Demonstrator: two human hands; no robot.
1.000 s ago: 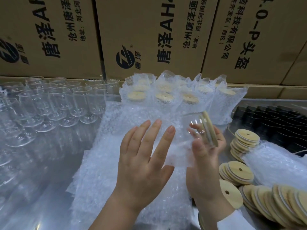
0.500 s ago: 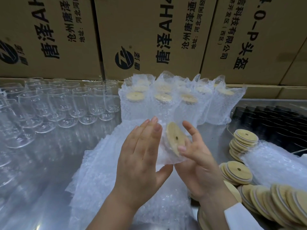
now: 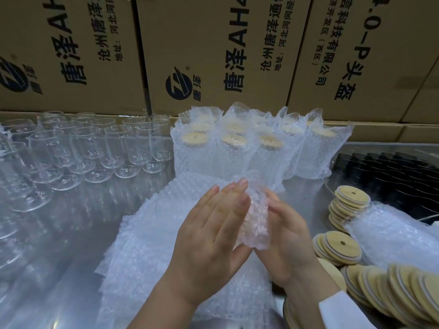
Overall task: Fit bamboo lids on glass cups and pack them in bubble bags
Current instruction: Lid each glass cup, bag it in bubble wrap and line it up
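We judge the bagged cups (image 3: pixel 237 150) upper centre done; glass cups (image 3: pixel 95 148) upper left and bamboo lids (image 3: pixel 342 245) lower right remain. The left hand (image 3: pixel 213 229) and right hand (image 3: pixel 289 231), flat-fingered, sandwich a bubble bag (image 3: pixel 255 217).

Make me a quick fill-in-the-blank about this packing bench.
The left hand and right hand press a ____ bag between them.
Empty glass cups stand on the ____ side.
Loose bamboo lids lie on the ____ side.
Packed cups stand before cardboard ____.
Missing: bubble; left; right; boxes.
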